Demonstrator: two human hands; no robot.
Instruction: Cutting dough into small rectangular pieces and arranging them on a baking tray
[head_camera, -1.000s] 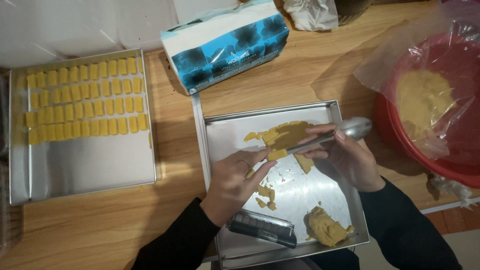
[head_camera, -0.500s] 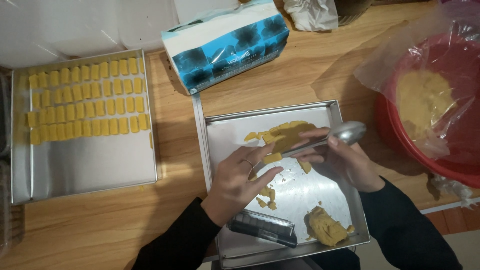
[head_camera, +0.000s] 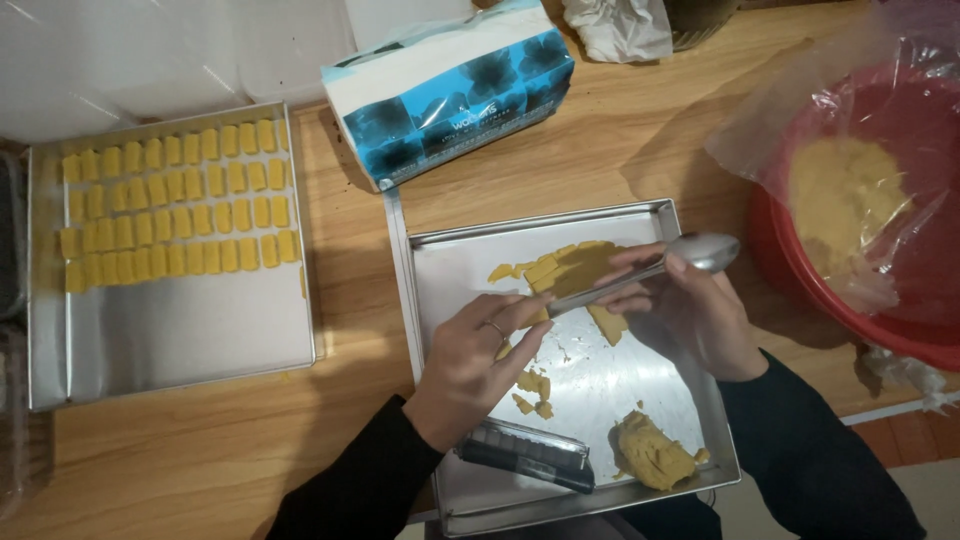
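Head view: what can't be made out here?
- Dough piece under the left hand: its fingers cover it, so the grip is unclear.
- Spoon handle tip: hidden between the two hands; the right hand covers its middle.
- Red bowl: cut off by the right edge, and crinkled plastic veils the dough inside.
- Dark ridged tool on the tray edge: too small to identify.
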